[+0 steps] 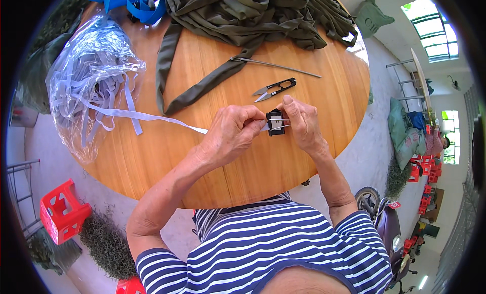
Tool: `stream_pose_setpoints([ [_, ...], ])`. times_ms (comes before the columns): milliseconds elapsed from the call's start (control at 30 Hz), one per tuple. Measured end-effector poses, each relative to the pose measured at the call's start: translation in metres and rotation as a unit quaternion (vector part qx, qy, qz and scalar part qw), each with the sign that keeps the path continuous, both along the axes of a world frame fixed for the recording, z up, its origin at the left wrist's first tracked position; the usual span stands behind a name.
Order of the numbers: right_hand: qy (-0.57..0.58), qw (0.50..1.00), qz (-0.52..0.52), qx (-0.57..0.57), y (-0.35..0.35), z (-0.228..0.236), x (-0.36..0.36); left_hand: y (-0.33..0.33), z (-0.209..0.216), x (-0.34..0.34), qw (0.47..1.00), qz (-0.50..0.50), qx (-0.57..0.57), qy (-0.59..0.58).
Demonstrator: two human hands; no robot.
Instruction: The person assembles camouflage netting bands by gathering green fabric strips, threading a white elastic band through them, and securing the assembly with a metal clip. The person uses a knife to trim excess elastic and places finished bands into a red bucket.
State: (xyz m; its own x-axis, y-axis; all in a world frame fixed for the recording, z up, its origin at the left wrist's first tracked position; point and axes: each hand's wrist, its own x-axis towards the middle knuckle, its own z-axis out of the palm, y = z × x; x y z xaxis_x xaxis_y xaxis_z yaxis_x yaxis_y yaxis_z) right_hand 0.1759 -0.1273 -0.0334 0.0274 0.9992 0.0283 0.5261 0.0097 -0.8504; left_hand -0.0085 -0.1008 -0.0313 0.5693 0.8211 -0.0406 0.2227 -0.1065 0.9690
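Note:
My left hand (232,129) is closed in a pinch on the end of a white elastic band (152,116). That band trails left across the table to a clear plastic bag (76,122) full of similar bands. Against the pinched end sits a small black buckle-like piece (274,130) with a pale middle. My right hand (304,123) is closed at the piece's right side, thumb pointing up. Two thin pale prongs or strands run between the piece and these fingers; I cannot tell which. Just beyond lie black thread snips (282,86), blades apart.
Dark green fabric (243,15) heaps along the far side of the round wooden table (228,185), one strap looping nearer. A thin metal rod (283,67) touches that strap. Blue webbing (144,8) lies far left. Red stools (63,210) and a motorbike (390,228) stand around.

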Motion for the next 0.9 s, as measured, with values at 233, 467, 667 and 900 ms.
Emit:
stream_pose_setpoints([
  [233, -0.029, 1.000, -0.007, 0.003, -0.003, 0.006, -0.001, 0.001, 0.000, 0.000, 1.000, 0.005, 0.005, 0.004],
  [467, -0.011, 1.000, -0.013, -0.013, -0.005, 0.008, -0.004, 0.000, 0.004, -0.002, 0.997, -0.049, -0.005, 0.054],
  [667, 0.022, 0.999, -0.039, -0.022, -0.003, 0.003, -0.005, -0.002, -0.004, 0.002, 0.999, -0.014, -0.027, 0.015],
  [900, 0.034, 0.997, -0.055, -0.034, -0.002, -0.002, -0.005, -0.002, -0.001, 0.002, 0.999, -0.016, -0.032, 0.017],
])
